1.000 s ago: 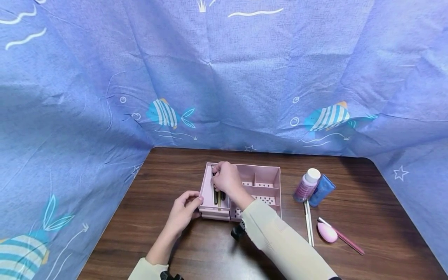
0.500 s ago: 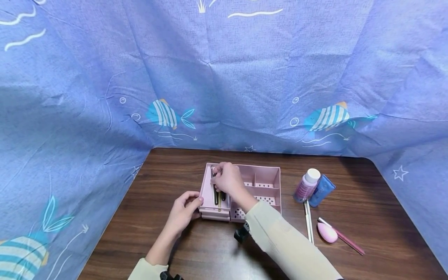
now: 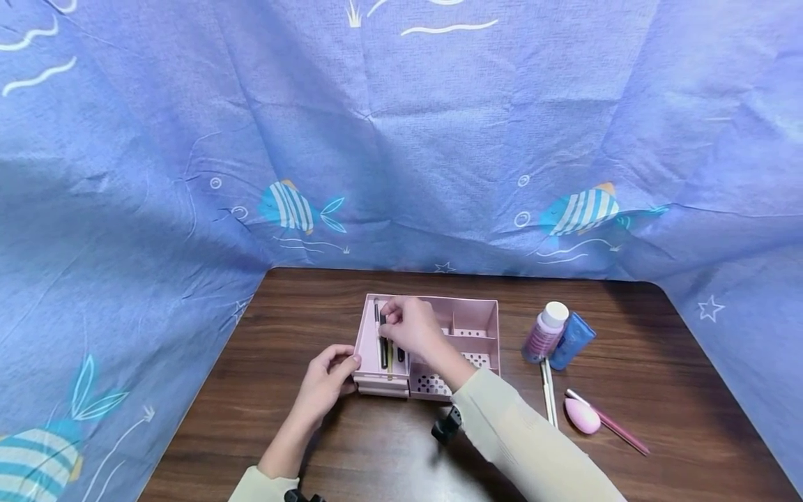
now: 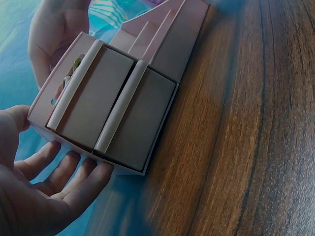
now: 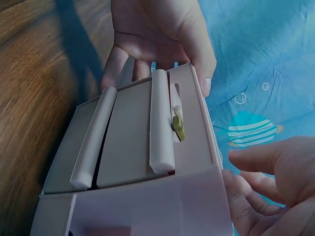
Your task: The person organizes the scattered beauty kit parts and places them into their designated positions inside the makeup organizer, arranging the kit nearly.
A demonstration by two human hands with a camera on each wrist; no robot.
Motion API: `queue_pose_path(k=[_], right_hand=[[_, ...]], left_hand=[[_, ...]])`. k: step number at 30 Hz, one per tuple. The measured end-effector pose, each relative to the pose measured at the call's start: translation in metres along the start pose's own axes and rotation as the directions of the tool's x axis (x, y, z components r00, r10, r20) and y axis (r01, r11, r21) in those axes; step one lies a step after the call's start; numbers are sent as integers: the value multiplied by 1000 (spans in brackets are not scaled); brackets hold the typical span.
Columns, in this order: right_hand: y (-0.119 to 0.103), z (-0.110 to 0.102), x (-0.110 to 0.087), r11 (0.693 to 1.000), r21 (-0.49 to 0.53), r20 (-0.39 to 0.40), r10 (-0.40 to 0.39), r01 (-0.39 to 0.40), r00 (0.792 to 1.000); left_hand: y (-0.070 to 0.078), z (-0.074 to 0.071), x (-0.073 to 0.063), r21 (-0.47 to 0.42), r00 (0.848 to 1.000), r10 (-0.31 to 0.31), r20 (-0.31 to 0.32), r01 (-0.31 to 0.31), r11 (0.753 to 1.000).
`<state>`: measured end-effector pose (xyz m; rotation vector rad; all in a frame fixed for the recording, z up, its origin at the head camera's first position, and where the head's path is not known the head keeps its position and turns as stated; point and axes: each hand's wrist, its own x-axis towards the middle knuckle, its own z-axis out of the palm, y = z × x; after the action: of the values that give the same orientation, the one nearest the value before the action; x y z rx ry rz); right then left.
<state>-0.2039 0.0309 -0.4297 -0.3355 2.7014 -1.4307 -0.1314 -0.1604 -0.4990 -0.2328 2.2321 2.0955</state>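
A pink organizer box has perforated compartments at right and two stacked drawers at left. My left hand grips its left front corner, thumb at the top edge and fingers against the side. My right hand bends over the shallow top tray, fingertips right at several slim sticks lying there. Two are black sticks like cosmetic pencils; a gold-coloured one lies beside them. I cannot tell whether the right fingers pinch one. A yellow-green tip shows through the tray's front slot.
Right of the box stands a purple bottle with a white cap, touching a blue tube. Pale sticks lie in front. Further right a pink makeup sponge rests by a dark pink stick. A blue fish-patterned cloth hangs behind.
My right hand and forearm have shifted slightly right, and more of the black sticks shows beside the fingertips. My left hand keeps its hold on the box.
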Motion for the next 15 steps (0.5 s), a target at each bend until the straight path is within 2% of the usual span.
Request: queue_pose_path(k=[15], right_hand=[[11,-24,-24,996,-3,-4,-85,85,996]], left_hand=[[-1,0,-1,11,1000,3,-13,-3,1000]])
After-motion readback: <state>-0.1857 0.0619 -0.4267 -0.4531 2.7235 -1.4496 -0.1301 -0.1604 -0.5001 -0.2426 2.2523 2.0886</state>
